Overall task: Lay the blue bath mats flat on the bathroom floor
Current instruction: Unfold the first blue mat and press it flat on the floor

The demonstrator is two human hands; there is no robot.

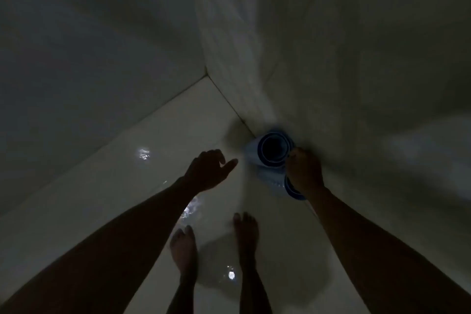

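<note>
rolled blue rubbery bath mats (272,150) stand on end at about one o'clock from your feet, tucked against the base of the right-hand wall near the corner of the glossy pale tiled floor (127,186). you look straight down the open tube of the roll; a second blue curl shows just below it, part hidden by your wrist, so whether that is a separate mat cannot be told in this dim light.

your right hand (304,172) sits at the five o'clock edge of the roll, its grip curled onto the rim. your left hand (210,171) hangs at nine o'clock of the roll, apart from it, fingers loosely spread and holding nothing.

judging by the look, the mats are light, floppy and springy, likely to want to curl again once released. the floor shines wet in patches, so expect the mat to slide. take the free outer edge with the left hand, keep the right on the roll, and press the corners down as it opens.
</note>
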